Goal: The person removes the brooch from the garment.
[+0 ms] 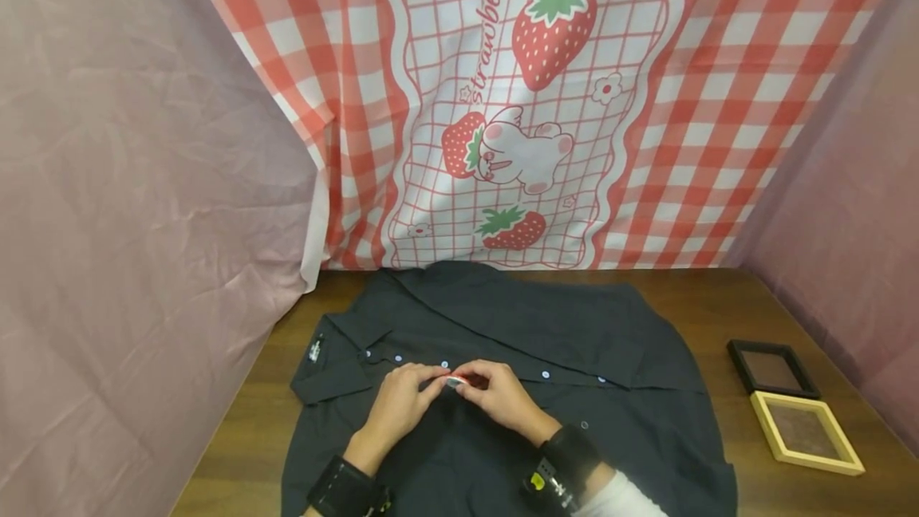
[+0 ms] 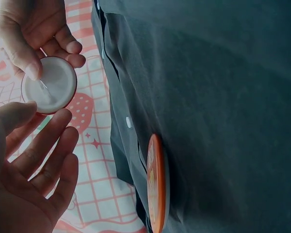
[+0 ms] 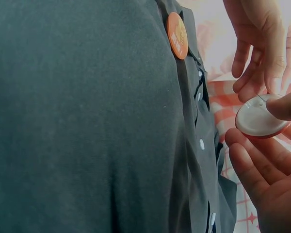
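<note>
A dark grey button shirt [image 1: 517, 341] lies spread on the wooden table [image 1: 711, 305]. Over its button placket both hands meet. My right hand [image 1: 479, 385] pinches a round pin badge [image 1: 455, 380] with a red rim, its white back and metal pin facing up [image 3: 259, 121]; thumb on top, fingers beneath [image 2: 49, 85]. My left hand [image 1: 424, 385] has relaxed fingers [image 3: 254, 63] touching the badge's edge by the pin. An orange badge [image 2: 155, 187] is pinned to the shirt front [image 3: 177, 35]; it is hidden in the head view.
Two small picture frames lie at the table's right: a black one [image 1: 771, 368] and a light wooden one [image 1: 804, 431]. A red checked strawberry cloth [image 1: 517, 102] hangs behind, with pink cloth [image 1: 143, 182] on both sides.
</note>
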Tool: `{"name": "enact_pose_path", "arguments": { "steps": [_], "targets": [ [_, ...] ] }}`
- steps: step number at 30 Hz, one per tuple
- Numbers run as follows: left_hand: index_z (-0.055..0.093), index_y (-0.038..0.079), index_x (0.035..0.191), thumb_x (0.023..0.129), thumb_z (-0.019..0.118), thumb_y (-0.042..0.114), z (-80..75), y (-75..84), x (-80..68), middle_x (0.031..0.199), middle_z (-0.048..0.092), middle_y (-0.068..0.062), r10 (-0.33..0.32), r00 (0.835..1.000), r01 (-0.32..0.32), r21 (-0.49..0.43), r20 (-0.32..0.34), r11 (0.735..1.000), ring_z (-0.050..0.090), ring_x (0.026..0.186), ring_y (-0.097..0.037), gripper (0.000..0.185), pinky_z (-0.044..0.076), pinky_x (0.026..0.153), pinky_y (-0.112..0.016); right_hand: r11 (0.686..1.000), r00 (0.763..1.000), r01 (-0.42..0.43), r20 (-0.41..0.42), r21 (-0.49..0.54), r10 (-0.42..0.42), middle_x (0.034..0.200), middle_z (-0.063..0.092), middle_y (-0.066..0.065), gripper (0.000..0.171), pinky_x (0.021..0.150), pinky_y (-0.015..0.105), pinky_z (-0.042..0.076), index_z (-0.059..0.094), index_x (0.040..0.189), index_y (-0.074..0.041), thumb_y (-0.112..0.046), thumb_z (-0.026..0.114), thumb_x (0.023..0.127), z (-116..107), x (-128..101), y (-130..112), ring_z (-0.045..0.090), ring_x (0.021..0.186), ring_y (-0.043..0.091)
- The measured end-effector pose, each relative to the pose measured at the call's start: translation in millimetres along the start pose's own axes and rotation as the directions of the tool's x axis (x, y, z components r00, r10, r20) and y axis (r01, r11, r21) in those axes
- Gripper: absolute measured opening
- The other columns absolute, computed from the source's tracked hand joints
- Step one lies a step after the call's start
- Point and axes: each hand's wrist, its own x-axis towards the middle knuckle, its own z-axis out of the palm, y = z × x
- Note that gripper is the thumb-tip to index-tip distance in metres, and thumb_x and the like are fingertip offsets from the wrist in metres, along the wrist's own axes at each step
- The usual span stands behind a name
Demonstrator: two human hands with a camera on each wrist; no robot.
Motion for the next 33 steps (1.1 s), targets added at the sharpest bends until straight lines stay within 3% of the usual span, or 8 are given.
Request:
{"name": "enact_pose_path", "arguments": {
  "steps": [7, 13, 33],
  "targets": [
    [0.078, 0.012, 0.1, 0.087, 0.072, 0.022, -3.2, 0.4, 5.9, 0.094, 0.077, -0.001, 0.009, 0.999, -0.009, -0.006, -0.032, 1.0, 0.071, 0.087, -0.018, 0.018, 0.056, 0.077, -0.036, 1.0, 1.0, 0.013, -0.029, -0.026, -0.014, 0.093, 0.073, 0.007, 0.014, 0.069, 0.018, 0.054, 0.074, 0.1, -0.005, -0.004, 0.071, 0.085, -2.9, 5.6, -3.1, 0.06, 0.078, 0.001],
    [0.078, 0.012, 0.102, 0.088, 0.072, 0.022, -5.8, 0.3, 8.2, 0.095, 0.077, -0.001, -0.009, 1.0, 0.009, -0.017, -0.018, 1.0, 0.071, 0.087, -0.018, 0.019, 0.056, 0.076, -0.037, 0.999, 0.999, 0.012, -0.038, -0.045, -0.013, 0.093, 0.073, 0.008, 0.015, 0.07, 0.018, 0.054, 0.074, 0.1, -0.003, -0.003, 0.07, 0.086, -4.0, 6.3, -5.8, 0.062, 0.079, 0.003],
    [0.078, 0.014, 0.099, 0.087, 0.072, 0.022, -3.0, -2.1, -2.8, 0.092, 0.077, 0.0, -0.03, 0.999, 0.029, -0.018, -0.018, 0.999, 0.071, 0.083, -0.017, 0.016, 0.056, 0.072, -0.034, 0.998, 0.998, -0.048, -0.047, -0.045, 0.046, 0.091, 0.073, 0.006, 0.011, 0.068, 0.018, 0.052, 0.074, 0.096, -0.005, -0.008, 0.072, 0.086, 6.8, -0.4, -7.3, 0.058, 0.077, 0.0]
  ]
}}
